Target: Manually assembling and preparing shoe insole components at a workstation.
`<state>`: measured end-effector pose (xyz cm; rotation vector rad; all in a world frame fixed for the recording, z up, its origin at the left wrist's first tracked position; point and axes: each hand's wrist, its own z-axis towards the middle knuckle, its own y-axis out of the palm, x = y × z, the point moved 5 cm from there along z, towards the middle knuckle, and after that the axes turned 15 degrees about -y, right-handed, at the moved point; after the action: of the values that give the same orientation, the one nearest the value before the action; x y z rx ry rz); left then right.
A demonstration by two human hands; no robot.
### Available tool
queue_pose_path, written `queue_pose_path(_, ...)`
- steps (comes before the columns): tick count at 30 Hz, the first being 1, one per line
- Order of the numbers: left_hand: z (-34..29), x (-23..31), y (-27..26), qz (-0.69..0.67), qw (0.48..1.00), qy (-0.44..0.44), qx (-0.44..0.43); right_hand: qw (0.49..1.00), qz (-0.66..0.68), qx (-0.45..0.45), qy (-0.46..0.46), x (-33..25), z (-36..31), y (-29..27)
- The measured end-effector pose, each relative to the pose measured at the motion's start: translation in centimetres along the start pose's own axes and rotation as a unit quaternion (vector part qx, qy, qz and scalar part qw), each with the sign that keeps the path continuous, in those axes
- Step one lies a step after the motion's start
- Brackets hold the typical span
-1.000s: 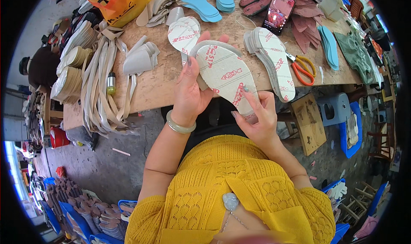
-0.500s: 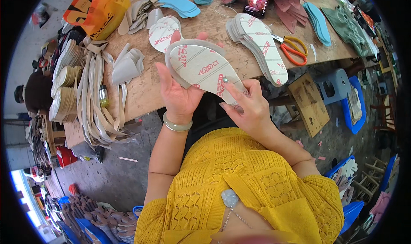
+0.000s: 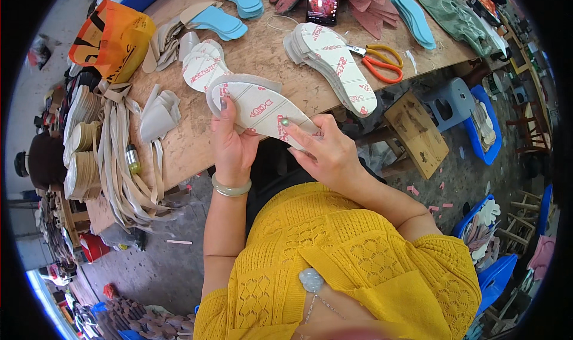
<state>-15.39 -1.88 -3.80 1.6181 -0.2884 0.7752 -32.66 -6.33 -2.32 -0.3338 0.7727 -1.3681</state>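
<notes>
While in both hands (image 3: 233, 155) (image 3: 331, 154), red-lettered insole (image 3: 265, 108)

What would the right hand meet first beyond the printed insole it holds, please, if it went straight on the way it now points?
Probably the left hand, whose thumb lies on the insole roughly ahead of the right hand; depth is hard to judge, though.

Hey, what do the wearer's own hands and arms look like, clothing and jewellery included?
Mustard-yellow patterned knit sleeves, the left sleeve and right sleeve, stop above the elbows, leaving both forearms bare. The left hand has a pale, rounded bangle at its wrist and a greyish thumbnail. The right hand shows a shiny green index nail. No gloves.
</notes>
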Motion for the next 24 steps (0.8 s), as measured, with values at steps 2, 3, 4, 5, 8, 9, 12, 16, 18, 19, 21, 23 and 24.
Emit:
queue_pose_path(2,0.0,-0.1,-0.9,0.035,0.999,-0.009,0.038,1.000,-0.005,0.001,-0.004,0.2,0.1,0.0)
queue_pose_path(3,0.0,0.0,-1.4,0.033,0.999,-0.009,0.037,1.000,-0.005,-0.001,0.001,0.3,0.2,0.0)
queue_pose_path(4,-0.1,0.1,-2.3,0.050,0.996,-0.013,0.072,1.000,-0.005,-0.003,0.006,0.4,0.2,0.0)
queue_pose_path(5,-0.1,0.1,-3.0,0.067,0.992,-0.017,0.107,1.000,-0.006,-0.004,0.006,0.5,0.3,0.0)
queue_pose_path(8,0.0,0.5,-2.6,0.059,0.995,0.001,0.084,1.000,0.011,-0.019,0.009,0.8,0.2,0.2)
queue_pose_path(9,-0.1,0.7,-2.3,0.058,0.995,0.001,0.084,0.999,0.022,-0.023,0.011,0.8,0.1,0.3)
queue_pose_path(12,-0.4,1.4,-0.4,0.093,0.994,0.006,0.060,0.999,0.040,-0.029,0.016,0.6,0.1,0.4)
queue_pose_path(16,-0.5,0.9,1.1,0.017,0.999,-0.021,-0.026,0.998,0.056,-0.025,0.012,0.3,0.3,0.5)
queue_pose_path(18,-0.6,0.6,0.7,0.000,0.999,-0.030,-0.041,0.998,0.060,-0.030,0.014,0.3,0.4,0.5)
queue_pose_path(19,-0.7,0.5,0.5,-0.010,0.998,-0.040,-0.051,0.997,0.064,-0.035,0.017,0.3,0.4,0.5)
queue_pose_path(21,-0.7,0.3,-0.3,-0.020,0.997,-0.049,-0.060,0.997,0.061,-0.039,0.022,0.6,0.3,0.5)
queue_pose_path(23,-0.8,0.3,-2.1,-0.017,0.999,-0.038,0.007,0.997,0.059,-0.043,0.026,1.0,0.2,0.5)
queue_pose_path(24,-0.7,0.4,-2.4,-0.017,0.999,-0.037,0.007,0.998,0.051,-0.040,0.022,1.2,0.2,0.5)
